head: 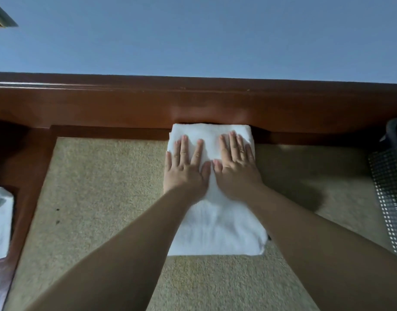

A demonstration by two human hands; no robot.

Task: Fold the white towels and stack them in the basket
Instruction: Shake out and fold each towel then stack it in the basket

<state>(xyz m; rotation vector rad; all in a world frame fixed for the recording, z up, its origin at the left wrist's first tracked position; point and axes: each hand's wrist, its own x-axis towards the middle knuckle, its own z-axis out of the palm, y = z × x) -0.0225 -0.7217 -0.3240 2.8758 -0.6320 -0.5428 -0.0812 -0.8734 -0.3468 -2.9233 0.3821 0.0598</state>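
A white towel (217,227), folded into a long narrow rectangle, lies on the beige mat in the middle of the view, its far end against the brown wooden rail. My left hand (186,167) lies flat on the towel's far half, fingers straight and spread. My right hand (237,163) lies flat beside it, thumbs almost touching, with a ring on one finger. A dark mesh basket (390,198) stands at the right edge, partly cut off by the frame. More white towel cloth (0,221) shows at the left edge.
The beige mat (98,209) sits inside a brown wooden frame (193,104) that runs across the back and down the left side. A blue-grey wall rises behind the rail. Bare mat lies on both sides of the folded towel.
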